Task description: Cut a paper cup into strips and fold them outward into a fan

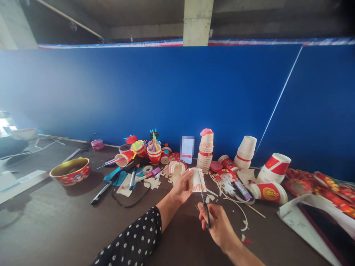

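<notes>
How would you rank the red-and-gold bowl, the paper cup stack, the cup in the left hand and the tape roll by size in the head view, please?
1 (tied, unsure). The red-and-gold bowl looks wider, the paper cup stack taller.
2. The paper cup in the left hand, nearest the camera.
3. The tape roll.

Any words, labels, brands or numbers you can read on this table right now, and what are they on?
None can be quoted.
Paper cup in the left hand: red print, too small.
Black scissors in the right hand: no writing shows.
Lying red-and-white cup: gold emblem, too blurred to read.
Upright card by the wall: pixelated, unreadable.
White sheet at right: faint print, too small.
</notes>
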`<state>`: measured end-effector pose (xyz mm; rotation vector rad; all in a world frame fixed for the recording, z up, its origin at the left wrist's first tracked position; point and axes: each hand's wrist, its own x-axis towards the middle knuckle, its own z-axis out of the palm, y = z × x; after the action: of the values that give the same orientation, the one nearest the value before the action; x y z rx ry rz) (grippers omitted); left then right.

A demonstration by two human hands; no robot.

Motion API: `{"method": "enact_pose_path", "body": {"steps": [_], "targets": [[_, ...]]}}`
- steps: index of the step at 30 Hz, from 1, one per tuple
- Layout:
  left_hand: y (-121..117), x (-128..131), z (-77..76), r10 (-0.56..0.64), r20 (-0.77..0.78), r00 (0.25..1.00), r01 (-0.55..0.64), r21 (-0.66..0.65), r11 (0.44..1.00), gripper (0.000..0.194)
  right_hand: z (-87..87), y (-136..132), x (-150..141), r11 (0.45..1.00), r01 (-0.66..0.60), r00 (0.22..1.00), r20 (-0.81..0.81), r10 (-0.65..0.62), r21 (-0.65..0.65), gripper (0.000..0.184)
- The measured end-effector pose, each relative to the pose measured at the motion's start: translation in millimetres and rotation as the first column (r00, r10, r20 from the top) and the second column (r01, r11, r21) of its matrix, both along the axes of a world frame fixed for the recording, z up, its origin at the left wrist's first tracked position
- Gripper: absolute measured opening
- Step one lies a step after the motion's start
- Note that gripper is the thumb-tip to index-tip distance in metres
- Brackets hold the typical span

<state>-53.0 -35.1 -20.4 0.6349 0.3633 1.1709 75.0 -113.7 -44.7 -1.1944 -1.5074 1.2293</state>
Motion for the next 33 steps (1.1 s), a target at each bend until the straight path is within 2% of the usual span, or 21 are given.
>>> {"method": "enact_pose_path", "body": {"steps": [7,12,18,28,33], "targets": [[1.0,0.1,-3.3,-0.062,0.025,0.998,0.062,-0.014,0.998,0.040,5.4,-1.1,-0.1,1.000,0.016,1.000,0.007,-0.016,-0.022,0.052],[3.4,-0.2,-7.5,-0.016,0.012,1.000,0.017,-0.032,0.999,0.038,3.1,-0.7,0.6,0.999,0.009,1.000,0.003,-0.009,-0.042,0.052],[2.2,-0.3,-7.6,-0.026,0.005,1.000,0.026,-0.010,1.000,0.039,-0.8,0.5,1.3,0.999,0.003,1.000,0.008,-0.003,-0.053,0.050],[2.0,0.4,-6.1,0.021,0.008,1.000,-0.021,0.016,1.000,0.042,5.3,0.8,0.8,0.998,-0.005,1.000,0.012,0.006,-0.059,0.052],[5.4,-2.2,-4.8,0.046,0.004,0.999,-0.046,-0.022,0.999,0.042,6.3,-0.7,3.0,0.997,-0.065,0.996,0.060,0.068,-0.051,0.056]]}}
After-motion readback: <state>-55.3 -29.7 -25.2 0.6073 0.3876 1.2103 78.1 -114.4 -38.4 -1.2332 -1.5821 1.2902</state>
